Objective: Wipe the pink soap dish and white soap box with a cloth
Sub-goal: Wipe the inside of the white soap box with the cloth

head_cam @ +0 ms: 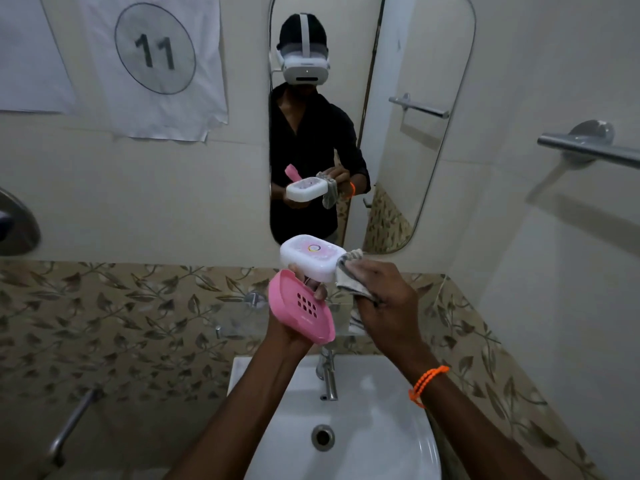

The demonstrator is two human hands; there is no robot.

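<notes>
My left hand (294,327) holds both pieces above the sink: the pink soap dish (298,308), tilted with its drain holes facing me, and the white soap box (310,256) just above it, pinched by the fingers. My right hand (384,299) grips a grey-white cloth (349,277) and presses it against the right end of the white soap box. An orange bracelet circles my right wrist. The mirror repeats the same pose.
A white sink (363,431) with a chrome tap (329,375) lies directly below my hands. A glass shelf (242,323) sits on the patterned tile wall behind. The mirror (398,133) hangs ahead, a towel bar (588,150) at right, a paper marked 11 (156,50) at left.
</notes>
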